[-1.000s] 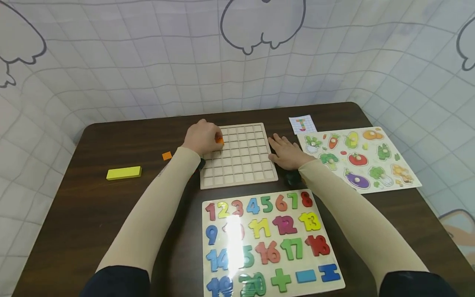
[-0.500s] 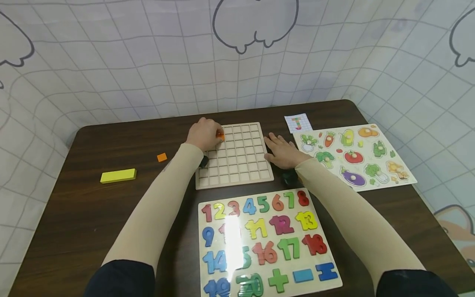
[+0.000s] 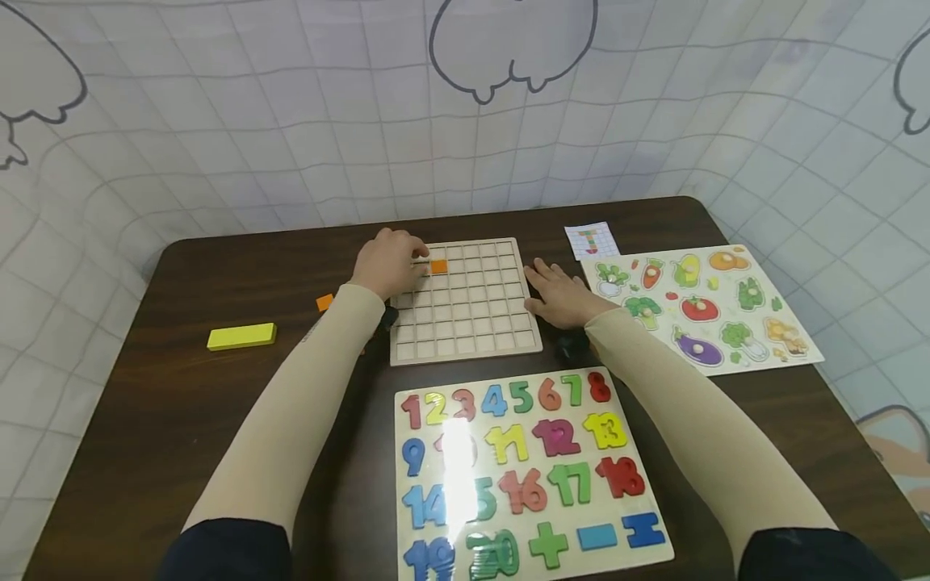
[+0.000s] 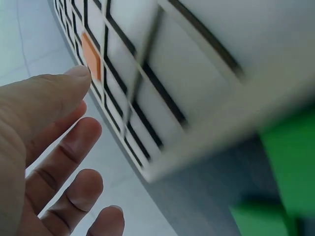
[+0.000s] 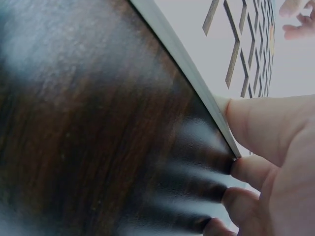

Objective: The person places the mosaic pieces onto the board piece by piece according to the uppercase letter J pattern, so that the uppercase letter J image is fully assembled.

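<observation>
My left hand (image 3: 387, 264) is over the left edge of a pale wooden grid board (image 3: 472, 327), its fingers loose and holding nothing. An orange square tile (image 3: 439, 266) lies in an upper-left cell of the board, just right of the fingertips. From the left wrist, the thumb (image 4: 54, 93) appears beside that orange tile (image 4: 91, 56), with the other fingers spread apart below. My right hand (image 3: 565, 294) rests at the board's right edge with fingers extended. In the right wrist view, its thumb (image 5: 256, 123) touches the board's rim and the other fingertips reach the dark table.
A second orange tile (image 3: 324, 303) and a yellow bar (image 3: 242, 336) lie on the left. In front is a number puzzle (image 3: 534, 476). A vegetable puzzle (image 3: 715, 311) and a small pattern card (image 3: 592, 240) lie right. Blurred green shapes (image 4: 290, 167) show near the left wrist.
My left hand has let go of the orange tile and drawn slightly left, leaving the tile lying in the board. The right hand stays at the board's right edge.
</observation>
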Demonstrator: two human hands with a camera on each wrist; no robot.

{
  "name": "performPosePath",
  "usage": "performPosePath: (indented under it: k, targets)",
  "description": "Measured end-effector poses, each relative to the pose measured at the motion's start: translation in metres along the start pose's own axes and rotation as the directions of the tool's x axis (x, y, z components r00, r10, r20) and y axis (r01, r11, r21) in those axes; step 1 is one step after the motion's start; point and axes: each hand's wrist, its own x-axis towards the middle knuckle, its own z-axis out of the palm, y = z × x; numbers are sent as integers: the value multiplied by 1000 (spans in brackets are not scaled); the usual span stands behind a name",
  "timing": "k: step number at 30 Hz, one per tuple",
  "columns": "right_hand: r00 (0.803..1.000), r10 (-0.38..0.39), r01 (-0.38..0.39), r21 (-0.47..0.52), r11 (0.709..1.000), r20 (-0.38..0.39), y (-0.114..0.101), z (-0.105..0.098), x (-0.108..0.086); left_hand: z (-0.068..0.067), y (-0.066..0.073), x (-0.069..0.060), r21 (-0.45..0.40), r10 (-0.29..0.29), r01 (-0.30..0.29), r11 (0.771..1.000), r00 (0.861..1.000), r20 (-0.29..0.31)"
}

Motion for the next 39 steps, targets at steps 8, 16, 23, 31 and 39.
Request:
performPosePath:
  k: [8, 16, 23, 31, 39]
  targets:
    - [1000, 25, -26, 26, 999, 17, 6, -9, -9, -15, -34, -24, 60, -31, 33, 998, 999, -29]
    - [999, 35, -36, 34, 999, 33, 13, -5, -7, -18, -66, -47, 22, -107, 107, 994, 994, 34]
    - [999, 23, -25, 38, 999, 41, 12, 1, -1, -16, -73, -58, 5, -110, 110, 994, 989, 94]
    - [999, 9, -10, 21, 1000, 43, 6, 1, -1, -21, -89, -76, 16, -148, 147, 989, 983, 108]
    - [999, -11, 11, 15, 1000, 51, -4, -1, 1, -23, -109, -92, 6, -193, 194, 981, 973, 124]
